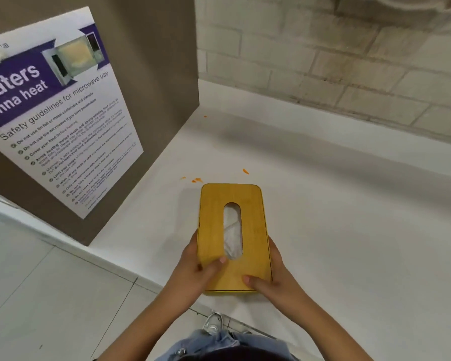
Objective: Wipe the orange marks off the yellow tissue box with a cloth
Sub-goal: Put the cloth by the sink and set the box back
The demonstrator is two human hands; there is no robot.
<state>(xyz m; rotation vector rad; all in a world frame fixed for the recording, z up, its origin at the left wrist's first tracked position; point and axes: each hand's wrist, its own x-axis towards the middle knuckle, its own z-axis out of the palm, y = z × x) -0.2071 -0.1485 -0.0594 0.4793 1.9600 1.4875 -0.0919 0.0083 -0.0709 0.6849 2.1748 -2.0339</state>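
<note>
Yellow rectangular tissue box with wooden-look top and oval slot [233, 238] sits at the near edge of the white worktop [349, 230], long side pointing away, white tissue visible in the slot. Left hand [202, 267] clamps the box's left side, thumb on top beside the slot. Right hand [274, 276] clamps the right side, thumb on the top near corner. Small orange smears [197, 180] lie on the worktop just beyond the box's far end. Microwave safety poster [60, 113] on brown panel at left edge.

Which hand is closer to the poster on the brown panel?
Left. The left hand grips the tissue box on the side facing the poster; the right hand grips the far side.
</note>
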